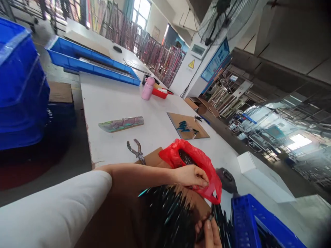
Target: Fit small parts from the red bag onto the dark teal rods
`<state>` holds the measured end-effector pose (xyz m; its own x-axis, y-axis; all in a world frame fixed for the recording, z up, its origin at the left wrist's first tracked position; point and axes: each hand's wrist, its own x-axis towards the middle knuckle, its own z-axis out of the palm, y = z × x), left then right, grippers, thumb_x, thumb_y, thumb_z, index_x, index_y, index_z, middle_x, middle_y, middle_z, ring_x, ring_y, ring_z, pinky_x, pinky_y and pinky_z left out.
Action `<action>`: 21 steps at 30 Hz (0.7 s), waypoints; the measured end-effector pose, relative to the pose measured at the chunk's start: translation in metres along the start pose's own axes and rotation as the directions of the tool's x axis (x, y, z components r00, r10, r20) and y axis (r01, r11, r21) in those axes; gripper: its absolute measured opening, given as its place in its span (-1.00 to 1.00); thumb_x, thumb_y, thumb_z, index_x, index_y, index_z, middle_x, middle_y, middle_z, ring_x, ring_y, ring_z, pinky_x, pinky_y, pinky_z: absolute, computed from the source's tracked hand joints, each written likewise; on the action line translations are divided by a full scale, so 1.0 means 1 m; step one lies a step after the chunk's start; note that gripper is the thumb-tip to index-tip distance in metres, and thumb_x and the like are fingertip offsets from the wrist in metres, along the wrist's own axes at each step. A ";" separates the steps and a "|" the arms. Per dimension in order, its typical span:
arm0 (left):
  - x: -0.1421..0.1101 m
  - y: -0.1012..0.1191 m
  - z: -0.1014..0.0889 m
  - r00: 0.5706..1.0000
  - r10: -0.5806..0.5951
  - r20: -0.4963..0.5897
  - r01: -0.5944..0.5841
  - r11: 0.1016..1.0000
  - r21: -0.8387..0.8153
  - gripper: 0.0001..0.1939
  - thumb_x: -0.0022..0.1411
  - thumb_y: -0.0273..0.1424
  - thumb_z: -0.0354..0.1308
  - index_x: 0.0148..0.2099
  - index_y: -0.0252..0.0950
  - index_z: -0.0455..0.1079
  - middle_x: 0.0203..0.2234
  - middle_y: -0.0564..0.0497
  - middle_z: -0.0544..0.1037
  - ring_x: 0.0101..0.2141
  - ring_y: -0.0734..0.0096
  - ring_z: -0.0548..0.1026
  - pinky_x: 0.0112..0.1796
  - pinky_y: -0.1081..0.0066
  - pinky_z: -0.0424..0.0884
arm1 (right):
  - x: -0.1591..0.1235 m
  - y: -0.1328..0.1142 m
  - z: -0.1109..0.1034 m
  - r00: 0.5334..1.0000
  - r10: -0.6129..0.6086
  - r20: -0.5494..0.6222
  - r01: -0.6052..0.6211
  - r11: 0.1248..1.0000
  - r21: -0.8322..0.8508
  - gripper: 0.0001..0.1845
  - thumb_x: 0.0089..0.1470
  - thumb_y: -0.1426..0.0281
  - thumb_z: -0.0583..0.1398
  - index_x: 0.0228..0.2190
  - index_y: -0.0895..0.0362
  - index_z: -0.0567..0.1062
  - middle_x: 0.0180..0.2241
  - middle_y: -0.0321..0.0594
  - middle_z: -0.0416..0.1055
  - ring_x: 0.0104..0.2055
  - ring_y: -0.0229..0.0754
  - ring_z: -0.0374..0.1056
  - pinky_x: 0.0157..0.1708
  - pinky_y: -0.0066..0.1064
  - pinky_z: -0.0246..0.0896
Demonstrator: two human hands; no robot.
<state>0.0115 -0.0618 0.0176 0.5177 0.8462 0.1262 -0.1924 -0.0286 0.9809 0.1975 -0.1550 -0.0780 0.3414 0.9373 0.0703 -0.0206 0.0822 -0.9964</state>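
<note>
My left hand (192,175), at the end of a white sleeve, reaches over an open red plastic bag (204,156). Its fingers are curled and pressed together; what they pinch is hidden. Dark, shiny small items (186,157) show inside the bag. Lower down, my right hand (210,234) is closed, fingertips together around something small and dark that I cannot make out. Between my arms lies a dense heap of slender, pointed, glossy black pieces (165,210), with teal glints. More such dark pieces (223,220) lie beside my right hand.
Pliers (137,151), a patterned strip (121,124) and a pink bottle (148,89) stand or lie on the white table (111,100). A board (203,132) carries several teal pieces. A blue crate (244,220), white box (263,175) and long blue tray (93,65) are around.
</note>
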 end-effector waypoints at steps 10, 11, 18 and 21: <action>-0.021 -0.006 0.045 0.991 -0.012 0.133 0.072 0.889 -0.452 -0.58 -0.14 -0.20 0.32 -0.29 -0.36 0.32 -0.58 0.11 0.41 -0.61 0.63 0.33 -0.45 0.49 0.31 | -0.021 -0.033 0.026 0.993 -0.064 -0.095 0.080 0.981 0.178 -0.70 -0.10 0.26 0.25 -0.28 0.10 0.44 -0.35 -0.30 0.47 -0.30 -0.26 0.37 -0.26 -0.38 0.28; -0.021 -0.007 0.045 0.994 -0.026 0.103 0.070 0.888 -0.455 -0.57 -0.16 -0.20 0.33 -0.31 -0.37 0.32 -0.56 0.09 0.43 -0.59 0.63 0.34 -0.44 0.50 0.31 | -0.022 -0.033 0.026 0.994 -0.052 -0.100 0.069 0.981 0.182 -0.69 -0.11 0.27 0.26 -0.27 0.12 0.44 -0.34 -0.28 0.47 -0.30 -0.26 0.37 -0.25 -0.39 0.28; -0.020 -0.012 0.044 0.988 -0.020 0.151 0.084 0.900 -0.427 -0.57 -0.12 -0.14 0.29 -0.35 -0.38 0.28 -0.50 0.06 0.45 -0.61 0.64 0.36 -0.45 0.46 0.35 | -0.024 -0.029 0.025 0.996 -0.040 -0.079 0.049 0.991 0.123 -0.66 -0.06 0.26 0.22 -0.21 0.14 0.41 -0.20 -0.18 0.45 -0.18 -0.19 0.37 -0.11 -0.27 0.23; -0.022 -0.010 0.042 0.985 -0.006 0.173 0.073 0.920 -0.384 -0.57 -0.10 -0.13 0.27 -0.36 -0.37 0.27 -0.54 0.08 0.43 -0.61 0.63 0.36 -0.45 0.46 0.35 | -0.024 -0.029 0.024 0.997 -0.035 -0.073 0.044 0.991 0.128 -0.66 -0.06 0.28 0.22 -0.21 0.13 0.41 -0.21 -0.21 0.46 -0.18 -0.22 0.37 -0.12 -0.31 0.23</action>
<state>0.0368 -0.1021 0.0113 0.6553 0.7416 0.1436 -0.4591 0.2400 0.8553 0.1674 -0.1718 -0.0498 0.4098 0.9065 0.1015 -0.1255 0.1662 -0.9781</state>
